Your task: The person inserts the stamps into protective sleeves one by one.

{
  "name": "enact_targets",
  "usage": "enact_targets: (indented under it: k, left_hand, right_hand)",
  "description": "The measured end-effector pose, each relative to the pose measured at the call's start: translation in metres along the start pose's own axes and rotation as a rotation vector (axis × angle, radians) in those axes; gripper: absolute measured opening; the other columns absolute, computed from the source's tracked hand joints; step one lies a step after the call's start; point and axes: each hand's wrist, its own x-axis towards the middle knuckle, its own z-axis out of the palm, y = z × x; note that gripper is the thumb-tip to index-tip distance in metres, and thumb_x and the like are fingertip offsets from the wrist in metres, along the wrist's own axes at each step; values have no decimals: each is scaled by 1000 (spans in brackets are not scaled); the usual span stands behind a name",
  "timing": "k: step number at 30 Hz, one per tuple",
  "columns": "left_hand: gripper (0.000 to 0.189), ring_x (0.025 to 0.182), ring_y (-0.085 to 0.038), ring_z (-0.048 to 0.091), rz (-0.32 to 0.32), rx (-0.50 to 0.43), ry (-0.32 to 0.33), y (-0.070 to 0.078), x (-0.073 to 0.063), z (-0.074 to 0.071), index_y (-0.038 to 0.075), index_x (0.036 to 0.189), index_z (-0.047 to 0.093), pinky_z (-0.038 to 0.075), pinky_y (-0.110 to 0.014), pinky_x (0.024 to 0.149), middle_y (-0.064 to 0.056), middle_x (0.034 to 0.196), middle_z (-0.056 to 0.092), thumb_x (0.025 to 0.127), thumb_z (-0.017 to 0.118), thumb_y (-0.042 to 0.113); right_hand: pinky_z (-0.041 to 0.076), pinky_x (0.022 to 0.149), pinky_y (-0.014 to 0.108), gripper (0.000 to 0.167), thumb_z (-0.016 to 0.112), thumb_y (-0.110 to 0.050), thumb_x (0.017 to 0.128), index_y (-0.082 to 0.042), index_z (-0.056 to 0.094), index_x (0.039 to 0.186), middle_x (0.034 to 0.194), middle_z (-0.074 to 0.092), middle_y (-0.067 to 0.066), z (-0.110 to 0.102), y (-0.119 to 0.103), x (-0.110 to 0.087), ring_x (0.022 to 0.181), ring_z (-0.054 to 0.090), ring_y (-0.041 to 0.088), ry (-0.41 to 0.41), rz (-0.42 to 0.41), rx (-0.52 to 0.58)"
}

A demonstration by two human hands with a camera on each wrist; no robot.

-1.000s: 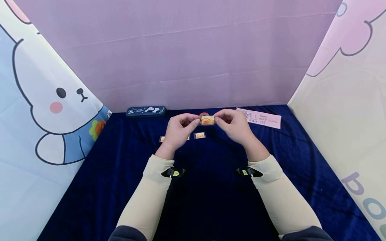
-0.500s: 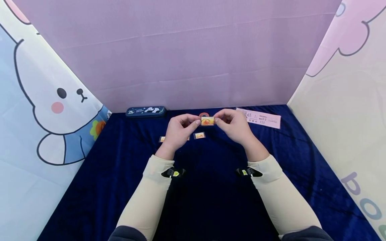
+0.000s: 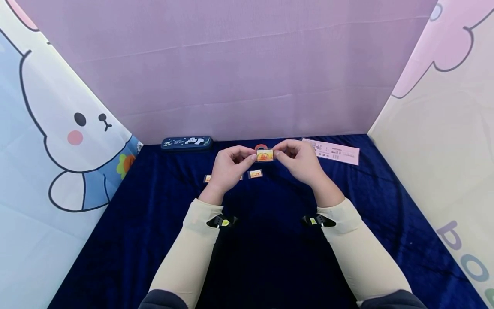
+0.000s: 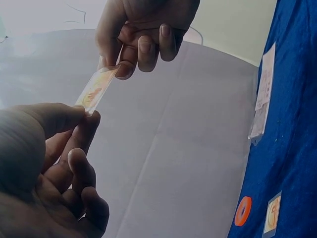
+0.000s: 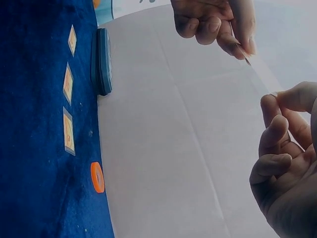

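A small yellow-and-orange picture card in a clear sleeve [image 3: 265,155] is held up between both hands, its printed face toward the head camera. My left hand [image 3: 228,168] pinches its left edge between thumb and index finger. At the opposite edge, my right hand [image 3: 302,164] does the same. In the left wrist view the card [image 4: 94,91] slants between the fingertips, well above the cloth. Seen from the right wrist, it is pale and nearly edge-on. Below lie three similar sleeved cards in a row, the nearest to the ring being one card [image 5: 69,131]; my left hand partly covers the row in the head view.
An orange ring [image 5: 97,177] lies on the dark blue cloth [image 3: 270,249] behind the held card. A dark blue case with a panda print [image 3: 187,143] is at the back left. At the back right is a pink printed ticket-like sheet [image 3: 341,154]. Fabric walls enclose the table.
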Motion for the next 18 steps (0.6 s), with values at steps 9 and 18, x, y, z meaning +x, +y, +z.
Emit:
enact_targets:
  k: [9,18]
  left_hand:
    - [8,58,-19,50,-5,7,0,-2,1,1,11,103,81,39,-26,49,0,87,75,97,78,16]
    - [10,58,-18,51,-20,3,2,-5,1,1,10,102,80,40,-26,48,-4,85,74,97,79,18]
  right_hand:
    - [38,52,24,9,73,-8,99,-5,79,105,81,68,11,0,4,0,60,48,17,0,9,15]
    - [39,54,24,12,68,-1,100,5,75,107,85,68,19,-3,-25,-4,60,48,14,-10,33,8]
